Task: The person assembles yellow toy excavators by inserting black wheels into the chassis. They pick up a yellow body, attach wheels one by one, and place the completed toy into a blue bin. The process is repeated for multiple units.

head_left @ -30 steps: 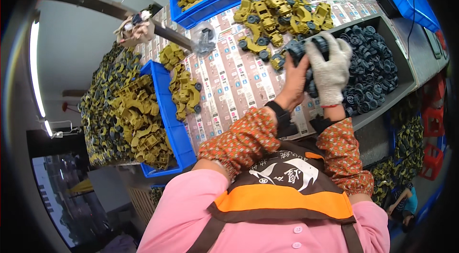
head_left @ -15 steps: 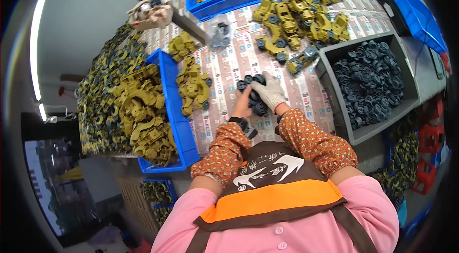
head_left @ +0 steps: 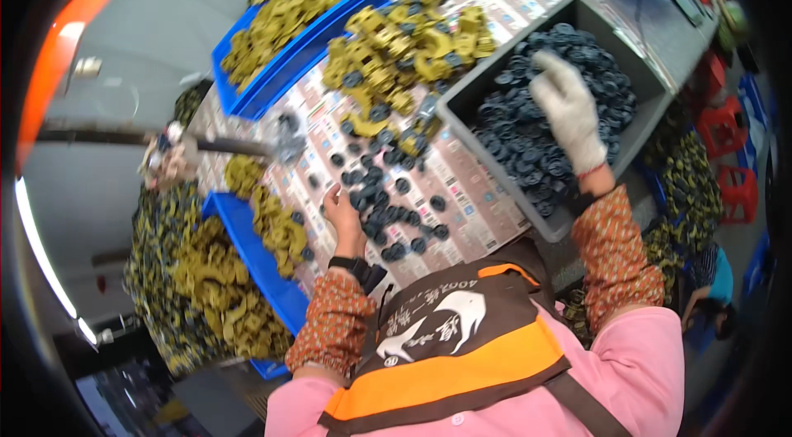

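My bare left hand (head_left: 344, 216) rests low over the tabletop at the left side of many loose dark toy wheels (head_left: 373, 198). Its fingers are partly stretched out, and I see nothing held in them. My right hand (head_left: 568, 107), in a pale work glove, is over the grey bin (head_left: 455, 119) full of more dark wheels (head_left: 528, 158). Its fingers are extended, with no wheel visible in them. Beyond the loose wheels lies a heap of olive-yellow toy vehicle bodies (head_left: 375, 45), some fitted with dark wheels.
One blue bin (head_left: 309, 45) of yellow parts stands at the back. Another blue bin (head_left: 260, 268) on the left holds yellow bodies, beside a large mixed pile (head_left: 157, 272). A beam (head_left: 124, 136) juts in from the left. Red stools (head_left: 734, 193) stand at the right.
The wheels bunched between my hands now lie scattered on the table. My right hand has moved away from them to the grey bin. The whole view has turned.
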A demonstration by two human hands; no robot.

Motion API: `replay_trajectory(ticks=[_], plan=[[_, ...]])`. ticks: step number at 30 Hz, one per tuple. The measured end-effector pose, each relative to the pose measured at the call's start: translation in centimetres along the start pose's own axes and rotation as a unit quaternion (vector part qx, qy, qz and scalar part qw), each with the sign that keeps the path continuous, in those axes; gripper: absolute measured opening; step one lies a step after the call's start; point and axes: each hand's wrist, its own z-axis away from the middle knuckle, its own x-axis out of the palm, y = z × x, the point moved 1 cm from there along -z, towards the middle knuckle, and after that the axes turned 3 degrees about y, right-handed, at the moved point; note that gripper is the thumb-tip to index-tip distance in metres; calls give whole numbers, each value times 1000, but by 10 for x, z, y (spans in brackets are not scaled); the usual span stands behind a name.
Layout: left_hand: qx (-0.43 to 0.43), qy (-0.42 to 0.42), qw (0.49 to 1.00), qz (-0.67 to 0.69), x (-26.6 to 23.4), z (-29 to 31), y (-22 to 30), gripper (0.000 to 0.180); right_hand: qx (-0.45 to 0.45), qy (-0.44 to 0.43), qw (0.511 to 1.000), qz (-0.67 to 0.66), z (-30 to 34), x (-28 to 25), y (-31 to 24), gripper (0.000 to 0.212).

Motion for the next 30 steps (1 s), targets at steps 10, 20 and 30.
replay_trajectory(ticks=[10, 20, 30], plan=[[-167, -537, 815, 140, 236, 206, 259, 105, 277, -11, 937, 212, -118, -116, 211, 92], [-158, -302, 940, 3, 362, 191, 235, 122, 333, -38, 908, 250, -105, -94, 187, 92], [-113, -468, 868, 121, 401, 196, 194, 115, 289, 21, 933, 215, -71, -57, 112, 68]])
